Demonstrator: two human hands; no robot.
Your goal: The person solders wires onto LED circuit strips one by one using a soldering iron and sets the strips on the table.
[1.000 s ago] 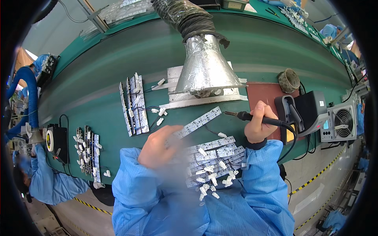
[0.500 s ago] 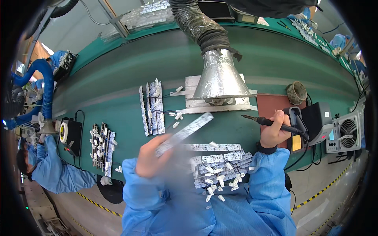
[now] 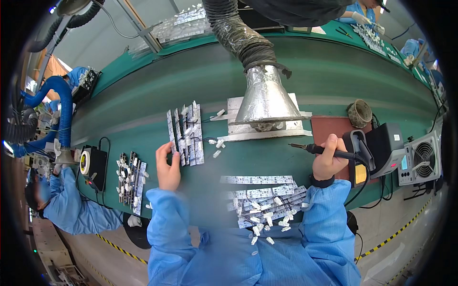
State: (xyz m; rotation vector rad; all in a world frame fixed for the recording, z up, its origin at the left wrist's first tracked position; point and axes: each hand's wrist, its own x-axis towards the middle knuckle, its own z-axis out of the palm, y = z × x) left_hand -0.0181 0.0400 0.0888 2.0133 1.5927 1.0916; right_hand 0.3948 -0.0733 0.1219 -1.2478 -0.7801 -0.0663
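Note:
At the left strip group, my left hand has its thumb and fingers closed around the lower end of the leftmost circuit board strip. Beside it lie several similar strips with white connectors. My right hand grips a soldering iron, its tip pointing left above the green mat. Closer to my body is a pile of circuit board strips, with white connectors on short dark wires. A blurred patch hides part of the mat between my forearms.
A silver fume hood hangs over a white board. At right stand a solder station, a round pot and a fan unit. Another strip bundle and a black device are left, near a co-worker.
My left hand has moved left and away from my body, bringing the circuit board strip to the left edge of the strip group. My right hand stays with the soldering iron.

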